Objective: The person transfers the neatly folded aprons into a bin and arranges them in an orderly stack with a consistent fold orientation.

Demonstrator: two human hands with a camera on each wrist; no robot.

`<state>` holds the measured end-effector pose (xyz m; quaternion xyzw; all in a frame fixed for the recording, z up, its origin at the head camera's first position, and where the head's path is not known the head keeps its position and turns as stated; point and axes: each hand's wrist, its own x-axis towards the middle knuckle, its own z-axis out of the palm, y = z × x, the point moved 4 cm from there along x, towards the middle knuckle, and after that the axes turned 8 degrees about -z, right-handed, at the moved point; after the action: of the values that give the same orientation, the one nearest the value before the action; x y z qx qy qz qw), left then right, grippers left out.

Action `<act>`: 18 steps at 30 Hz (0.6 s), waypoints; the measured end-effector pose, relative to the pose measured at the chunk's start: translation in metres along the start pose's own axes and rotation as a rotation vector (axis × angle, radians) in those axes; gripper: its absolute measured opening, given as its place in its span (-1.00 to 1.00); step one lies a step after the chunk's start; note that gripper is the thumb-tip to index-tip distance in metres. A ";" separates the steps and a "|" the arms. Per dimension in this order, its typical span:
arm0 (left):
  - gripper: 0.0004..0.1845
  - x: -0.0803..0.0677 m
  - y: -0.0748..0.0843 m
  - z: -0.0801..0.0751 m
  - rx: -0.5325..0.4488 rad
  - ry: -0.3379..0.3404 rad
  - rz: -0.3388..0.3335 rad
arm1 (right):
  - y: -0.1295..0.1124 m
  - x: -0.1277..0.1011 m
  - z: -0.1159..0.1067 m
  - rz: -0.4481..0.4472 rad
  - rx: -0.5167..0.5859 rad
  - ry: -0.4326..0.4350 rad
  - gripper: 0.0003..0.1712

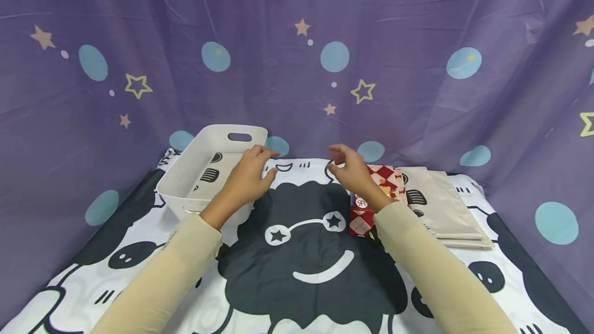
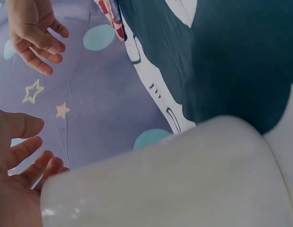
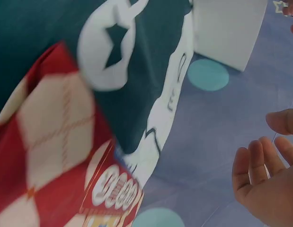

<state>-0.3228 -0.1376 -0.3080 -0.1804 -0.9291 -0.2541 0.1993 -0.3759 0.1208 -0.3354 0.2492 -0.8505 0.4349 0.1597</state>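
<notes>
My left hand (image 1: 250,174) hovers over the right side of a white plastic bin (image 1: 185,169), fingers relaxed, holding nothing. Inside the bin lies a beige bag (image 1: 225,169) with black print. My right hand (image 1: 352,171) is raised just left of a red-and-cream diamond-patterned package (image 1: 362,220), partly hidden behind the wrist and sleeve. Its loosely bent fingers grip nothing. In the left wrist view the bin's outer wall (image 2: 174,184) fills the lower part. The right wrist view has the package (image 3: 66,142) close up, with a printed label.
Folded beige bags (image 1: 445,210) with black print lie stacked at the right, beside the package. A black-and-white cartoon cloth (image 1: 315,251) covers the table. Behind it hangs a purple curtain (image 1: 278,9) with stars and blue dots.
</notes>
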 end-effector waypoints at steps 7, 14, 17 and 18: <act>-0.58 0.003 0.015 0.019 0.070 0.011 0.087 | 0.014 -0.016 -0.023 -0.002 -0.097 -0.017 -0.46; -0.58 0.010 0.030 0.036 0.121 -0.022 0.129 | 0.030 -0.030 -0.049 0.032 -0.137 -0.018 -0.44; -0.59 0.012 0.034 0.045 0.128 -0.039 0.136 | 0.038 -0.037 -0.059 0.037 -0.167 -0.015 -0.44; -0.59 0.013 0.035 0.048 0.128 -0.044 0.135 | 0.040 -0.039 -0.062 0.037 -0.177 -0.011 -0.44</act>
<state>-0.3317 -0.0800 -0.3257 -0.2352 -0.9333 -0.1760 0.2067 -0.3632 0.2029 -0.3456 0.2207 -0.8909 0.3593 0.1686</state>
